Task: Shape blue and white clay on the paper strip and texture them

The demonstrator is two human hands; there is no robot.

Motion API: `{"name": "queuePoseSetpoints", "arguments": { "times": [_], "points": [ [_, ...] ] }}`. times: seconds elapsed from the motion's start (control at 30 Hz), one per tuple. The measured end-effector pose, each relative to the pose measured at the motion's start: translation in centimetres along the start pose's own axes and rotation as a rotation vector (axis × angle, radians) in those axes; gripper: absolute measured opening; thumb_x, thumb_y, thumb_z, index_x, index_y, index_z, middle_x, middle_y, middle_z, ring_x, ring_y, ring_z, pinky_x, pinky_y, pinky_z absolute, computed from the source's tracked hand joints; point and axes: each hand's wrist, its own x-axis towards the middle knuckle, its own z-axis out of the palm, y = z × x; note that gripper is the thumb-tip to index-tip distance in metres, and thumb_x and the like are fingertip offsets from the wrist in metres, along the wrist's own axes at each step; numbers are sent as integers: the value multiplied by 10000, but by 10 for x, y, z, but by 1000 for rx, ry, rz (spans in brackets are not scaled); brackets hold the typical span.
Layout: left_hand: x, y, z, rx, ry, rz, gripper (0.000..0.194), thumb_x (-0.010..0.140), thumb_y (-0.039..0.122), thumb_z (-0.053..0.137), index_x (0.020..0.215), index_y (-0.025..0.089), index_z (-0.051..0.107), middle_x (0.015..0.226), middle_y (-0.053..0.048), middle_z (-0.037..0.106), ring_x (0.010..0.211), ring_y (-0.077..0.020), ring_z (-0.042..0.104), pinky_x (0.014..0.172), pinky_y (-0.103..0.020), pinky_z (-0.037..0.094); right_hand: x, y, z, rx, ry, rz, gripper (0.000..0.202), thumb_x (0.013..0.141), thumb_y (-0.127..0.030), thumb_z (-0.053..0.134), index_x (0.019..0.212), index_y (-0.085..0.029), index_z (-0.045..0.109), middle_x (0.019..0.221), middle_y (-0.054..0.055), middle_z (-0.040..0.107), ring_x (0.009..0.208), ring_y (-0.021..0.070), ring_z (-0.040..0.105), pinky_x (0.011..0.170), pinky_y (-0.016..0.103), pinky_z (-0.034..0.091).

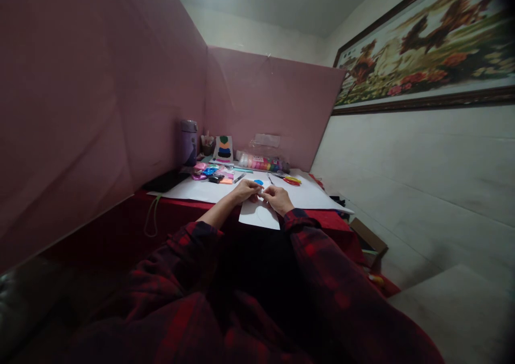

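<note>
My left hand and my right hand meet over a white paper card, fingers bent and pinched together. Between the fingertips shows a small whitish piece, too small to tell its kind. Both hands seem to be on it. Just behind the fingers, a flat blue shape lies on the upper part of the card. A faint curved line runs across the card's lower part. The near edge of the card hangs past the table's front edge.
Packets of coloured clay lie at left, near a marker. Red-and-yellow scissors sit at right. Behind stand a purple flask, a picture card of coloured shapes and a clear bag of colours. Pink panels enclose the left and back.
</note>
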Motion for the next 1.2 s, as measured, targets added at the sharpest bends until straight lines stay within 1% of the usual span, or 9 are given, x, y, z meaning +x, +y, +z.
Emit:
{"name": "queuePoseSetpoints", "arguments": {
  "times": [0.1,0.3,0.47,0.57,0.73,0.93,1.1,1.2],
  "points": [
    [-2,1,-1,7,-45,9,277,753,372,719,780,97,733,531,-11,625,483,-84,566,502,-182,420,0,0,-2,-26,31,-9,259,940,-342,591,1101,-142,625,1053,62,659,877,164,653,769,355,565],
    [-2,1,-2,8,-62,10,278,678,348,785,788,100,725,547,-4,628,487,-81,557,495,-182,405,-2,-1,-2,-47,41,-38,279,930,-329,607,1138,-143,617,1122,74,646,957,191,646,820,391,558],
    [0,0,-2,-8,-15,33,237,690,296,764,794,95,694,533,9,613,468,-78,557,487,-182,411,0,1,0,-22,12,-6,298,935,-334,597,1171,-152,606,1158,82,635,971,194,644,824,393,559],
    [0,2,1,-25,11,53,258,664,263,776,837,106,666,553,18,621,469,-88,578,487,-188,430,0,3,1,-2,0,17,305,934,-333,599,1180,-153,604,1168,84,632,971,193,643,817,389,561],
    [-2,2,6,-33,32,68,252,596,227,809,727,121,621,502,43,579,408,-73,536,440,-173,400,0,2,0,41,-27,49,306,934,-334,598,1183,-155,604,1175,84,630,977,197,642,823,392,559],
    [-2,7,5,-48,119,116,225,629,263,783,738,119,647,531,39,588,441,-51,528,461,-162,405,1,-1,0,96,-44,110,300,939,-333,592,1182,-156,602,1161,83,633,951,186,646,799,375,566],
    [-2,7,8,-19,108,122,186,535,181,805,655,115,680,508,47,574,424,-25,450,424,-148,329,-2,-4,-1,136,-77,117,317,929,-329,606,1192,-154,602,1189,87,626,978,197,641,812,386,562],
    [-2,7,6,-35,133,139,193,553,218,792,664,117,670,521,49,567,438,-33,462,438,-160,349,-2,-5,-1,161,-89,120,305,932,-329,603,1178,-150,605,1159,82,635,952,189,647,795,375,566]
  ]
}}
